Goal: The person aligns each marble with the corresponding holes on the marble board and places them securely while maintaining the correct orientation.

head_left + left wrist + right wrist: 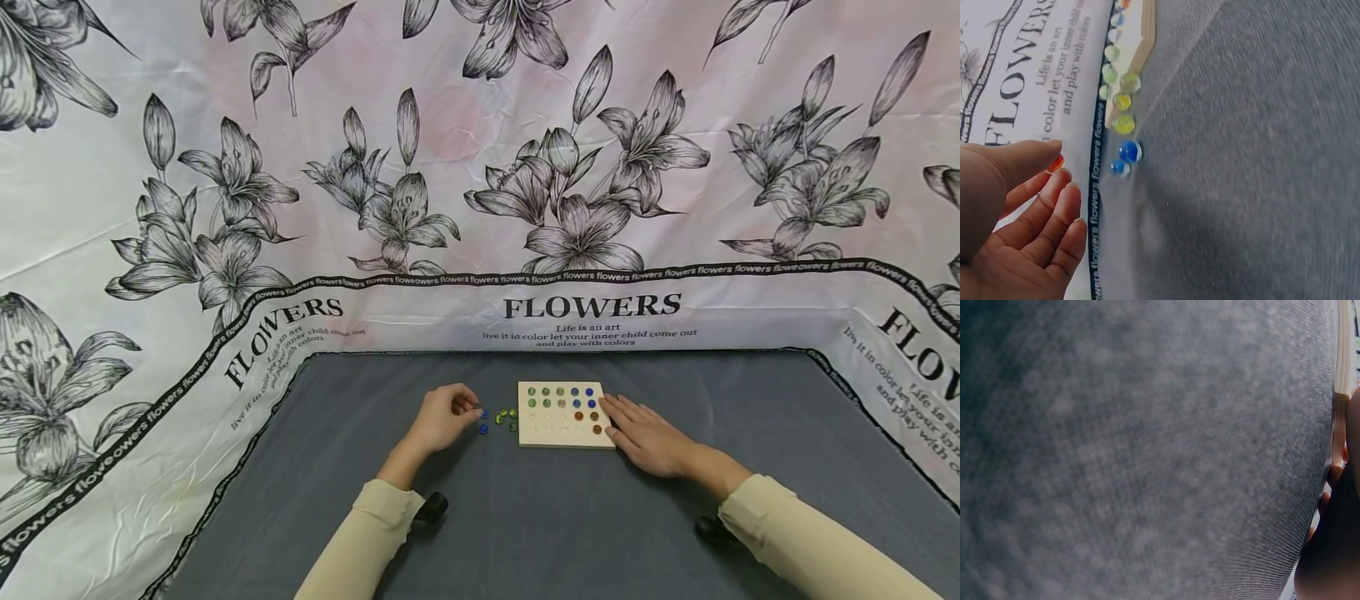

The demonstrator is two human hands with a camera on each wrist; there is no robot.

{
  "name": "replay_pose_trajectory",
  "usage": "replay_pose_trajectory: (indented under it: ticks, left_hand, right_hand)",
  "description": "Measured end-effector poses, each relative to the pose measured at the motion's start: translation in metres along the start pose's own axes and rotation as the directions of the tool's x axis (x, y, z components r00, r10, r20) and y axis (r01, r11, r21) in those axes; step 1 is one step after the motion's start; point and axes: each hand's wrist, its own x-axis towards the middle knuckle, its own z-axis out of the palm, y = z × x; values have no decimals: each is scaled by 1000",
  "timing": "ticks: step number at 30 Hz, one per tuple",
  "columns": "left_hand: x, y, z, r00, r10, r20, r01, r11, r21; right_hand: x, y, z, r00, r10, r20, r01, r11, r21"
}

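Observation:
Between thumb and forefinger my left hand (444, 417) pinches a red-orange marble (1056, 164), seen in the left wrist view; its other fingers are loosely bent. Just right of that hand, two blue marbles (1129, 151) lie on the cloth, beside several yellow-green marbles (1124, 124). A pale wooden board (547, 437) with rows of round hollows lies flat. Green, clear and blue marbles fill its two far rows, and a few reddish-brown ones (597, 429) sit at its near right. My right hand (651, 435) rests with straight fingers against the board's right edge.
A dark grey cloth (525, 525) covers the work surface. Behind and around it rises a white fabric (420, 312) printed with lilies and lettering. A black wrist device (431, 508) is on the left forearm, another (712, 530) on the right.

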Motion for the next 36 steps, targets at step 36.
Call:
replay_pose_trajectory:
  ticks: [36]
  left_hand:
    - [12, 30, 31, 996, 64, 66, -63, 998, -19]
  right_hand:
    - [2, 3, -1, 1000, -11, -1, 11, 1000, -2]
